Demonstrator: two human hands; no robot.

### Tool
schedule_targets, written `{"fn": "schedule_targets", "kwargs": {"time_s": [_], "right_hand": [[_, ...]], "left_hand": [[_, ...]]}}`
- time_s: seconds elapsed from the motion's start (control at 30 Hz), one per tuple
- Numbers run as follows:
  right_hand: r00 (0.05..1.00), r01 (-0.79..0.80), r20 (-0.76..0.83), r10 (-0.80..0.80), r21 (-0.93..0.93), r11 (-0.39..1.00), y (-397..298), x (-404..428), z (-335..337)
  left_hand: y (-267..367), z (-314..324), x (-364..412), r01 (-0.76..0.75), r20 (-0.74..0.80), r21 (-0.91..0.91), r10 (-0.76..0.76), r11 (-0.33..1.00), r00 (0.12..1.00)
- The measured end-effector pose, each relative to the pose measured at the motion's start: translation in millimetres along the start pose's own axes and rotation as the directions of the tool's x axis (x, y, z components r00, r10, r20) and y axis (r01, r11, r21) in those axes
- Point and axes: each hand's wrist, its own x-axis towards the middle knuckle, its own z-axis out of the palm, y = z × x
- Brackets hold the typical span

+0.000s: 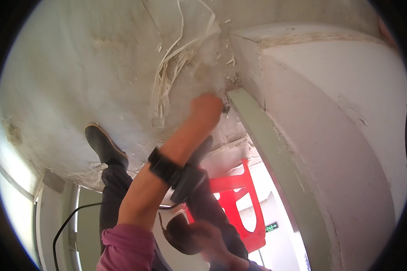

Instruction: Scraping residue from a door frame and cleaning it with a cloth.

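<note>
My left hand is closed and blurred, low beside the foot of a pale green door frame. Its fingers face away, so whether it holds anything is hidden. A black strap with a black box-like device sits on that forearm, below a rolled-up purple sleeve. At the bottom, nearer my body, my right hand is blurred around a dark brown, rounded object whose kind I cannot tell. Frayed whitish plastic strapping lies on the dusty floor beyond my left hand.
A red plastic stool stands behind my legs. My dark shoe rests on the stained floor. A black cable loops at lower left. Rough pale wall rises at the right. A green exit sign shows beyond the doorway.
</note>
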Motion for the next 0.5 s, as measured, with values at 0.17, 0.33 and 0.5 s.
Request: {"fn": "schedule_targets", "kwargs": {"time_s": [0.17,0.33,0.5], "right_hand": [[0.998,-0.016,0.057,0.012,0.073,0.997,-5,-3,-2],[0.993,0.026,0.113,-0.032,0.050,0.998,-4,-3,1],[0.993,0.024,0.113,-0.032,0.067,0.997,-1,-2,-6]], "left_hand": [[1,-14,-13,0.112,-0.249,-0.226,-0.169,0.968,0.954],[3,2,23,-0.247,-0.204,0.023,0.246,0.969,0.948],[3,14,19,-0.304,-0.267,-0.203,0.246,0.931,0.932]]}}
